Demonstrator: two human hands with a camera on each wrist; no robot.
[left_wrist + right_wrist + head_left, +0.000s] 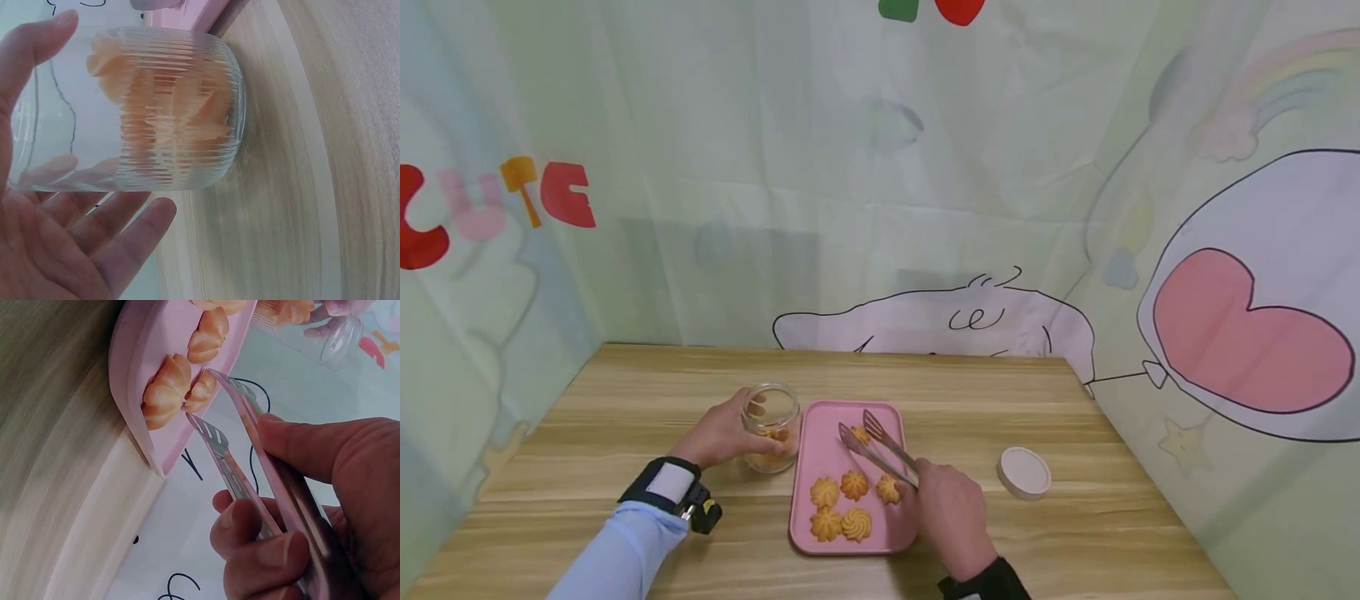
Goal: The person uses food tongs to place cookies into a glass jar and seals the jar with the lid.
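Note:
My left hand point(730, 432) grips a clear glass jar point(772, 400) standing upright and lidless on the table, left of a pink tray point(850, 417). Ribbed glass shows several cookies point(175, 112) inside it. In my right hand point(951, 508) is a pair of metal tongs point(887, 458), held between thumb and fingers. Their slotted tips are apart and stand at a cookie point(860, 435) in the tray's far part; whether they touch it I cannot tell. Several more piped cookies point(826, 523) lie in the near half of the tray, one close to my right hand.
A round white lid point(1024, 472) lies on the wooden table point(700, 375), right of the tray. Printed cloth point(850, 208) hangs behind the table and at both sides.

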